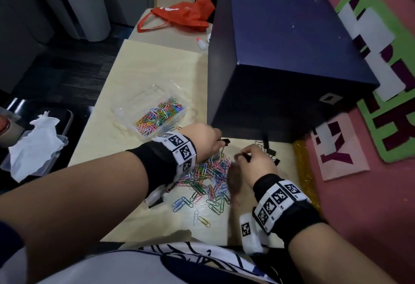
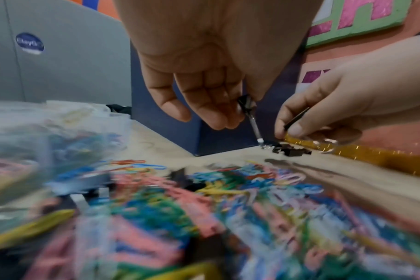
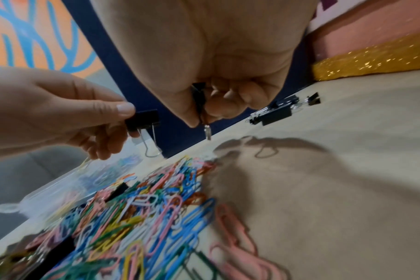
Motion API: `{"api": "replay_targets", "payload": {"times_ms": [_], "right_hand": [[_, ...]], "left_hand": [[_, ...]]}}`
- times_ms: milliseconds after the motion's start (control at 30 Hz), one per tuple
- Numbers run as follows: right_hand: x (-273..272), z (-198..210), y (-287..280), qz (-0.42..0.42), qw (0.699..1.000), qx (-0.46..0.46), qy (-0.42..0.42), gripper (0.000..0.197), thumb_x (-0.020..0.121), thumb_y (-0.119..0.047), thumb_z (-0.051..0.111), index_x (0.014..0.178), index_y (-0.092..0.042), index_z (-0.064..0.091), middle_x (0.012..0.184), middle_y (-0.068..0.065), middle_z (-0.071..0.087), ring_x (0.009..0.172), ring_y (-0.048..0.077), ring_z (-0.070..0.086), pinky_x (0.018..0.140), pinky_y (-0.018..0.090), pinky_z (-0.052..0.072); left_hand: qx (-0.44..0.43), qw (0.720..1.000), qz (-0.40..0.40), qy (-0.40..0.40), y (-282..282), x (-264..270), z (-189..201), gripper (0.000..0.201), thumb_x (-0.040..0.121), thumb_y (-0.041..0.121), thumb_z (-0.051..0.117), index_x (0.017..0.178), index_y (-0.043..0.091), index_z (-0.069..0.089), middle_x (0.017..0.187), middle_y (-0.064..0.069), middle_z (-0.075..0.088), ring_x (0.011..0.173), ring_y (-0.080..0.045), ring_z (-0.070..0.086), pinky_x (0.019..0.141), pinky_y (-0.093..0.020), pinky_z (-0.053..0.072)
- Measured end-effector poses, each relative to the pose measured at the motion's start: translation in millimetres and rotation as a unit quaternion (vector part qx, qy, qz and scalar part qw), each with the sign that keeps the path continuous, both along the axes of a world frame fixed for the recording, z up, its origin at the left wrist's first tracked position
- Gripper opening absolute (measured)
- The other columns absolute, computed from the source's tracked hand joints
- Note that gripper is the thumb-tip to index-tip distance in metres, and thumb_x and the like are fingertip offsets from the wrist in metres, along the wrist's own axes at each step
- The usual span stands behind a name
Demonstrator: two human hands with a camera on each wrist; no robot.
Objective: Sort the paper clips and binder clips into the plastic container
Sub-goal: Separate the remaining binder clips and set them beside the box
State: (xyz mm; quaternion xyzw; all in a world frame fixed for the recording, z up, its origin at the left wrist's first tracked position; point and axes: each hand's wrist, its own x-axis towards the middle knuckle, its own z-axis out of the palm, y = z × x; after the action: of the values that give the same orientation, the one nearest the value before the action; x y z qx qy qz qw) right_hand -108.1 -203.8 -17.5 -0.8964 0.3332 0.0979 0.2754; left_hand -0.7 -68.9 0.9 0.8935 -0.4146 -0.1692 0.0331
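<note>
A dark blue box point(image 1: 280, 43) took up the far right of the pale desk point(image 1: 139, 77), with an orange bag point(image 1: 186, 15) behind it. To the left of the box sat the clear plastic container point(image 1: 149, 109), already partly filled with coloured paper clips. Nearer the person, a loose pile of paper clips point(image 1: 208, 175) lay spread on the desk, with at least one black clip buried in it. A small group of black binder clips point(image 3: 283, 111) lay apart at the foot of the box.

The left hand point(image 1: 203, 141) pinched a black binder clip point(image 3: 143, 120) between thumb and fingers, its wire handles hanging down. The right hand point(image 1: 254, 161) had its fingers curled round another binder clip point(image 3: 199, 100), one handle poking out below.

The step in hand looked like pulling binder clips out of the mix. Next, each held clip would need carrying to the container or to the black group, then released clear of the paper clips.
</note>
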Motion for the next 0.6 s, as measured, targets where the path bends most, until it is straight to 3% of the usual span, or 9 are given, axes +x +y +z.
{"api": "replay_targets", "payload": {"times_ms": [100,167,233,300,433,600], "right_hand": [[-5,9,-9,-0.062,0.997,-0.031,-0.032,0.031,0.099,-0.026,0.042,0.13,-0.025,0.047,0.122,0.005,0.062,0.101,0.027,0.06,0.07,0.023,0.035],[-9,9,-12,-0.082,0.994,-0.055,-0.037,0.041,0.099,-0.026,0.042,0.14,-0.026,0.04,0.132,0.006,0.055,0.111,0.028,0.057,0.077,0.025,0.039],[-9,3,-12,-0.081,0.994,-0.073,-0.017,0.049,0.097,-0.027,0.044,0.145,-0.023,0.033,0.14,0.008,0.045,0.122,0.029,0.048,0.094,0.032,0.04],[-8,-5,-8,-0.073,0.994,-0.078,-0.017,0.051,0.094,-0.027,0.048,0.143,-0.02,0.035,0.142,0.01,0.04,0.125,0.03,0.043,0.101,0.037,0.037],[-3,-11,10,0.004,0.988,-0.151,-0.035,0.049,0.091,-0.029,0.053,0.137,-0.02,0.043,0.147,0.007,0.033,0.129,0.029,0.036,0.103,0.037,0.033],[16,-12,32,0.146,0.977,-0.15,-0.044,0.028,0.094,-0.032,0.047,0.121,-0.028,0.054,0.13,-0.001,0.044,0.121,0.022,0.038,0.101,0.037,0.032]], "left_hand": [[-0.081,0.992,0.052,0.086,-14,-6,0,0.039,0.103,0.033,0.036,0.135,0.018,0.05,0.122,-0.01,0.063,0.115,-0.028,0.057,0.091,-0.032,0.046],[-0.108,0.984,0.061,0.126,-17,-7,0,0.043,0.103,0.029,0.036,0.145,0.021,0.038,0.135,-0.01,0.057,0.124,-0.027,0.052,0.101,-0.032,0.043],[-0.101,0.984,0.068,0.133,-12,-4,-3,0.044,0.102,0.025,0.039,0.145,0.024,0.038,0.137,-0.009,0.054,0.124,-0.026,0.052,0.1,-0.032,0.043],[-0.084,0.986,0.076,0.123,-2,3,-7,0.038,0.098,0.021,0.044,0.135,0.026,0.051,0.132,-0.008,0.057,0.117,-0.025,0.056,0.096,-0.033,0.046],[-0.022,0.993,0.078,0.085,24,16,-8,0.025,0.093,0.021,0.051,0.115,0.025,0.062,0.117,-0.002,0.063,0.105,-0.022,0.059,0.085,-0.029,0.046],[0.095,0.993,0.034,0.064,54,23,-11,0.037,0.095,0.029,0.048,0.132,0.031,0.051,0.127,-0.004,0.049,0.117,-0.027,0.05,0.096,-0.039,0.047]]}}
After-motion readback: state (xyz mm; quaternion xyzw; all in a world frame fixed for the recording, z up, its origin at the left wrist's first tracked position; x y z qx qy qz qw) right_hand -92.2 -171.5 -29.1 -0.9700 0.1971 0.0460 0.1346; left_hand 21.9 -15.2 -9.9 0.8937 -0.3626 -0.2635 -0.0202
